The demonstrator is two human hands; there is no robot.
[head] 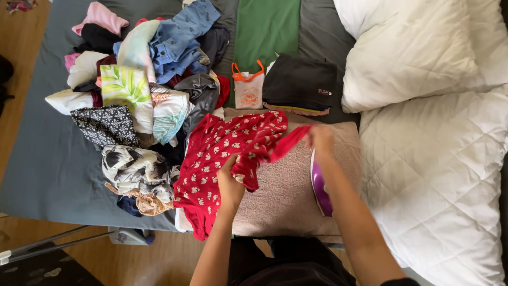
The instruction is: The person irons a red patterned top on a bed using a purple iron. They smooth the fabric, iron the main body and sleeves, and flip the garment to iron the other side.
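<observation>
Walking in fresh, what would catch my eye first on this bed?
Most likely the bright red patterned garment, stretched between the left hand and right hand over a pinkish towel at the centre. Left of it sprawls a jumbled pile of colourful clothes on the grey sheet; thick white quilted bedding fills the right.

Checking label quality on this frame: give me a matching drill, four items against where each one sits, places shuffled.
Items:
1. red patterned garment
2. purple iron
3. black folded stack
4. green cloth

Places:
A. far side of the bed, laid flat between grey bedding
B. on the pink towel, beside the right forearm
C. held by the left hand and the right hand
D. beyond the towel, next to the white pillow

Pairs: 1-C, 2-B, 3-D, 4-A
</observation>
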